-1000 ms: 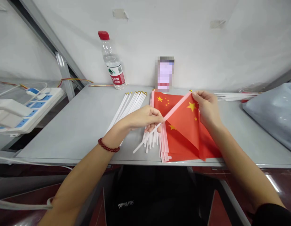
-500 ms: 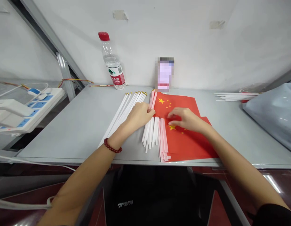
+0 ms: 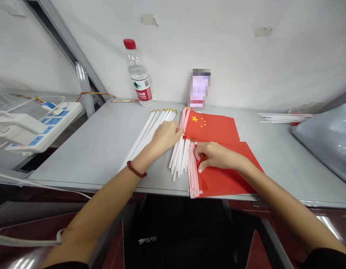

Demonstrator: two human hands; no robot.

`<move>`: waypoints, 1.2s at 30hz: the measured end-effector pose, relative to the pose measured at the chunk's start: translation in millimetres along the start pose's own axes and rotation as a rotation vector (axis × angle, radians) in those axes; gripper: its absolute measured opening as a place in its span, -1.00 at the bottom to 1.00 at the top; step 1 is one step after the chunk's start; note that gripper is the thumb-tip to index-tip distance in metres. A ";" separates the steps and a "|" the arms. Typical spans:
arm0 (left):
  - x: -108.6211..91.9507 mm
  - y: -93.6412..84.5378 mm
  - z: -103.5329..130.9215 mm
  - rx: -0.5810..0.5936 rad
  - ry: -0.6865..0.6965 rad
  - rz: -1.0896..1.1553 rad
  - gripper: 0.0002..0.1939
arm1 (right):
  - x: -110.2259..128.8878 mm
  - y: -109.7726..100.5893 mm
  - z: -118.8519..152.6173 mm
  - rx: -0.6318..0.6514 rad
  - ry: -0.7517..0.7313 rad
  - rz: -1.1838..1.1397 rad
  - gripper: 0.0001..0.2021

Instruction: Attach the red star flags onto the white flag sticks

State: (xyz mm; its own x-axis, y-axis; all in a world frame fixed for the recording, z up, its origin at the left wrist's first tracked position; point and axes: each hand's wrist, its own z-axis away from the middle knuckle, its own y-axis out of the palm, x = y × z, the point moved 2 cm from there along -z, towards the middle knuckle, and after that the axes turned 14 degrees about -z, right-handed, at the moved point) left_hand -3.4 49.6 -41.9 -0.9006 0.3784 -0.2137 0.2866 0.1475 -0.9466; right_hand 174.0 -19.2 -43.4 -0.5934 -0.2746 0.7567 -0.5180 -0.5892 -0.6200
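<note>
My left hand point(image 3: 167, 135), with a beaded bracelet at the wrist, is closed at the sleeve edge of the upper stack of red flags point(image 3: 214, 127). White sticks with gold tips run through these flags' pale sleeves. Whatever its fingers hold is hidden. Lower down, my right hand point(image 3: 213, 155) bends its fingers and thumb round the upper left part of the top sheet in the loose red flag pile point(image 3: 231, 183), near its layered pale sleeves point(image 3: 193, 175). Loose white sticks point(image 3: 142, 140) lie fanned out left of my left hand.
A water bottle point(image 3: 142, 87) and a propped phone point(image 3: 199, 89) stand along the wall. At right are more white sticks point(image 3: 284, 118) and a grey plastic bag point(image 3: 329, 134). A power strip point(image 3: 49, 129) with plugs sits left, beyond the grey tabletop point(image 3: 74, 149).
My right hand has moved down and slightly left, from the upper flags to the loose pile's sleeve side. My left hand stays by the upper flags. The view has shifted slightly.
</note>
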 end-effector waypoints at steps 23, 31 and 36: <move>51.9 -20.8 -14.1 0.087 -0.310 -0.052 -0.74 | -3.2 -2.5 4.9 -0.184 0.106 0.048 -0.53; 51.1 -16.0 -17.1 0.345 -0.306 -0.211 -0.84 | -1.6 -3.9 4.1 -0.197 0.136 0.094 -0.56; 47.8 -17.2 -17.3 0.339 -0.278 -0.237 -0.86 | 1.1 -5.1 5.4 -0.219 0.066 0.145 -0.57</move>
State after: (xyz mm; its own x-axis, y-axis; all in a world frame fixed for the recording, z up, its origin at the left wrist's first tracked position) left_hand -45.7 80.9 -31.7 -0.9944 0.1054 0.0044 -0.0173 -0.1226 -0.9923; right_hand 179.4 -20.6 -38.3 -0.7061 -0.2895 0.6463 -0.5415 -0.3673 -0.7562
